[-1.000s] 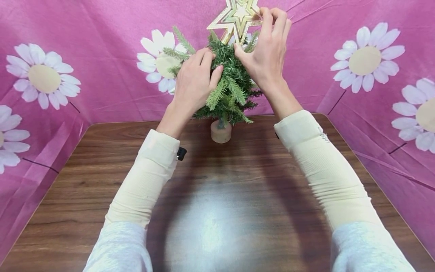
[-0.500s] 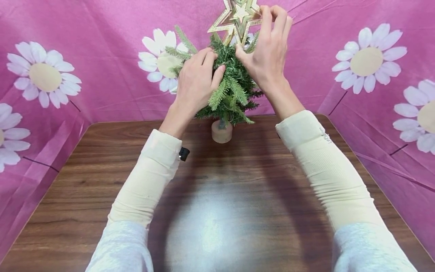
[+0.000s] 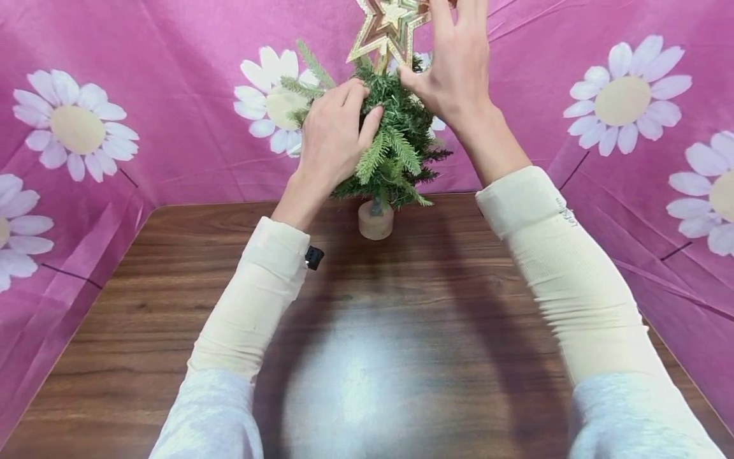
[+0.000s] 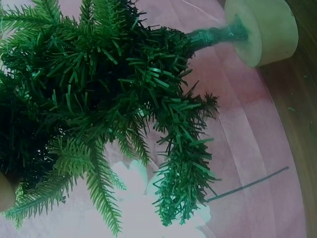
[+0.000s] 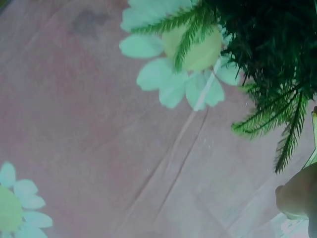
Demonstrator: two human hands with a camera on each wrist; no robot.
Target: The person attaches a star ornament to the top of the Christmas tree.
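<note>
A small artificial Christmas tree [image 3: 395, 159] stands at the back of the table on a round wooden base [image 3: 375, 220]. My left hand [image 3: 335, 134] grips its upper part from the left, fingertips partly lost among the needles. On top is a gold star tree topper [image 3: 380, 39], cut off by the upper edge of the head view. With my right hand [image 3: 461, 70] I hold the star by its right side, thumb near its lower point. The left wrist view has the tree [image 4: 99, 74] lying sideways, and a fingertip [image 5: 297, 198] shows in the right wrist view.
The brown wood-grain table [image 3: 355, 357] ends just behind the tree base. Pink cloth [image 3: 189, 127] printed with white daisies hangs at the back and both sides. A small black device [image 3: 314, 257] sits at my left cuff.
My right hand has risen slightly, and the star has shifted up and a little left, tilting. The left hand keeps its grip, with the tree drifting slightly right in view.
</note>
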